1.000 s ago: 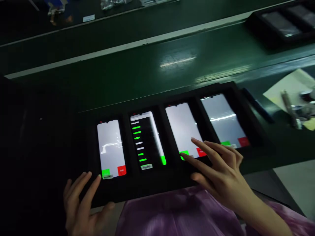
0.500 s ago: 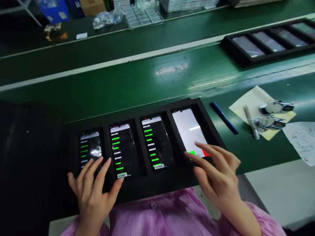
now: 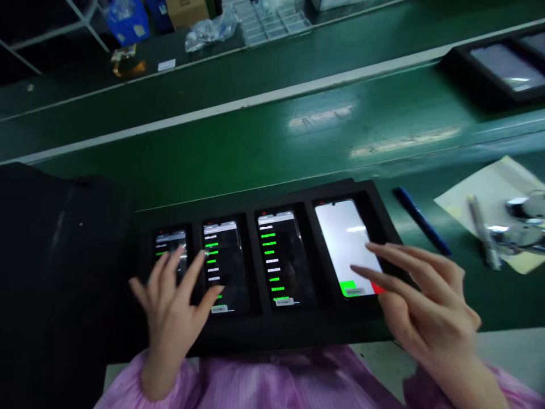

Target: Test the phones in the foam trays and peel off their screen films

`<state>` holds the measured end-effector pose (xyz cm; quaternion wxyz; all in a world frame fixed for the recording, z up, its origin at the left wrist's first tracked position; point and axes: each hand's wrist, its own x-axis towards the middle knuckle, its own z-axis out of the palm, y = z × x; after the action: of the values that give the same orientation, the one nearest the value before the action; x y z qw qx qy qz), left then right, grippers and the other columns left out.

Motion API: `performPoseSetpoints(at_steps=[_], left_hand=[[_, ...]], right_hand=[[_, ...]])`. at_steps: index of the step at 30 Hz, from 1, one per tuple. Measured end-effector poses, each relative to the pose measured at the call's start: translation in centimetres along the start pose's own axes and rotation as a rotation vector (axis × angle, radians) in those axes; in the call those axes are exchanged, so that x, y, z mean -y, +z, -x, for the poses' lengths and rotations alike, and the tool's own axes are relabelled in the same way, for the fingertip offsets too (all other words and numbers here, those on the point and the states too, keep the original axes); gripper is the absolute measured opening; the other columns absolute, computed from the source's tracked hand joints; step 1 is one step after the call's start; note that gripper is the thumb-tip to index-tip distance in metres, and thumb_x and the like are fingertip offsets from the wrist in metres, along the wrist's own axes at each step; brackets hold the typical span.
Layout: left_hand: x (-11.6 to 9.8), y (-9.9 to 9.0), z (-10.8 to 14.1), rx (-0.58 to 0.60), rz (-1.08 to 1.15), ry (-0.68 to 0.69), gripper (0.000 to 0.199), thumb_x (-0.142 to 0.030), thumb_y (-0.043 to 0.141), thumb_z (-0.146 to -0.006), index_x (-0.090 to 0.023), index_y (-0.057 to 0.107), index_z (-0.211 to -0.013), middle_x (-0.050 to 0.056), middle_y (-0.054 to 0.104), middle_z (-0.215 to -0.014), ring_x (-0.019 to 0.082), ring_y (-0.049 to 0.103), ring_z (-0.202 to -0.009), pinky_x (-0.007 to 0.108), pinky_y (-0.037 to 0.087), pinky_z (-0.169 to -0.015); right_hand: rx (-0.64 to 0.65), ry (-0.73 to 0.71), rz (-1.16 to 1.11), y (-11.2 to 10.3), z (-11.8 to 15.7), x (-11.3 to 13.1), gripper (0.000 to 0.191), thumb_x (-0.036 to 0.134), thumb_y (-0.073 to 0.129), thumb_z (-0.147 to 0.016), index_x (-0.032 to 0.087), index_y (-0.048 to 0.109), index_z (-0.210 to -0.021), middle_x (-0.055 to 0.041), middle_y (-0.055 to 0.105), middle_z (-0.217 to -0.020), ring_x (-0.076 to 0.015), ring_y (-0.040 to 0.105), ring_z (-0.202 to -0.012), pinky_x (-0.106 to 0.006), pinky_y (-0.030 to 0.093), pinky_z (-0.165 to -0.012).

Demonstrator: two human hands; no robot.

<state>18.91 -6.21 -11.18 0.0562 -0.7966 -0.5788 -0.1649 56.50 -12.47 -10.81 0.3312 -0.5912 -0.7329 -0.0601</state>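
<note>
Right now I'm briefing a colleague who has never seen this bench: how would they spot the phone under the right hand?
Find the black tray at the near edge of the green conveyor belt; it holds four phones in a row. Take the rightmost phone, under the right hand. Its screen glows white with green and red corner blocks; the other three are dark lists.

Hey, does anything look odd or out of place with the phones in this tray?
Only the rightmost phone in the black tray stands out: its screen glows white with green and red blocks, while the other three show dark lists. All four sit straight.
</note>
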Motion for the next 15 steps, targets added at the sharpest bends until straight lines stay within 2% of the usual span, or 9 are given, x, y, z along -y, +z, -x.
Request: performPoseSetpoints(at_steps=[3,5,7,10,12,13,15], left_hand=[[3.1,-0.8,1.6,-0.144,-0.002,-0.118,0.048,-0.048,0.062,-0.102,-0.022,0.066,-0.142,0.018,0.068,-0.142,0.038,0.056,-0.142,0.068,0.025,-0.127],[4.9,-1.2,2.2,-0.164,-0.021,-0.159,0.04,-0.047,0.062,-0.102,-0.022,0.071,-0.133,0.016,0.073,-0.132,0.035,0.061,-0.136,0.062,0.032,-0.124],[6.3,-1.3,2.4,-0.155,-0.014,-0.185,0.038,-0.048,0.062,-0.102,-0.023,0.073,-0.129,0.014,0.074,-0.13,0.034,0.064,-0.132,0.062,0.033,-0.124],[7.2,-1.1,2.2,-0.051,-0.015,-0.245,0.041,-0.05,0.059,-0.103,-0.027,0.072,-0.133,0.016,0.065,-0.147,0.038,0.056,-0.142,0.072,0.024,-0.125],[7.1,-1.1,2.2,0.005,-0.017,-0.275,0.041,-0.051,0.057,-0.103,-0.028,0.072,-0.133,0.016,0.054,-0.159,0.042,0.045,-0.151,0.077,0.02,-0.124],[6.8,-1.1,2.3,-0.011,0.005,-0.28,0.042,-0.052,0.057,-0.102,-0.028,0.071,-0.134,0.017,0.052,-0.162,0.042,0.043,-0.153,0.076,0.022,-0.124],[6.2,-1.3,2.9,-0.127,0.081,-0.281,0.048,-0.052,0.059,-0.101,-0.023,0.067,-0.138,0.02,0.053,-0.159,0.04,0.048,-0.149,0.068,0.032,-0.124]], right_hand=[[0.117,-0.087,0.013,-1.2,2.7,-1.0,0.037,0.037,0.047,-0.11,0.033,0.071,-0.138,-0.0087,0.068,-0.139,-0.0334,0.064,-0.118,-0.053,0.045,-0.098],[0.168,-0.104,0.075,-1.1,3.8,-1.4,0.039,0.043,0.049,-0.109,0.037,0.068,-0.142,-0.0083,0.067,-0.143,-0.0366,0.064,-0.119,-0.058,0.041,-0.1],[0.137,-0.06,0.056,-0.7,4.2,-1.7,0.045,0.038,0.051,-0.106,0.047,0.062,-0.149,-0.0052,0.068,-0.142,-0.0388,0.064,-0.117,-0.062,0.04,-0.099],[0.023,0.047,-0.06,-0.3,3.2,-1.8,0.057,0.027,0.046,-0.105,0.058,0.054,-0.152,-0.0013,0.068,-0.139,-0.0398,0.065,-0.115,-0.065,0.042,-0.097],[0.004,0.097,-0.074,-0.1,1.9,-2.0,0.056,0.021,0.045,-0.104,0.055,0.061,-0.145,-0.0004,0.067,-0.14,-0.0392,0.064,-0.117,-0.064,0.043,-0.099],[0.015,0.112,-0.06,0.1,1.2,-2.2,0.052,0.019,0.045,-0.104,0.05,0.066,-0.14,-0.0011,0.066,-0.141,-0.0388,0.064,-0.119,-0.064,0.043,-0.101],[0.042,0.115,-0.019,0.7,0.1,-2.8,0.041,0.019,0.046,-0.105,0.038,0.073,-0.13,-0.0046,0.066,-0.142,-0.0372,0.064,-0.12,-0.061,0.044,-0.101]])
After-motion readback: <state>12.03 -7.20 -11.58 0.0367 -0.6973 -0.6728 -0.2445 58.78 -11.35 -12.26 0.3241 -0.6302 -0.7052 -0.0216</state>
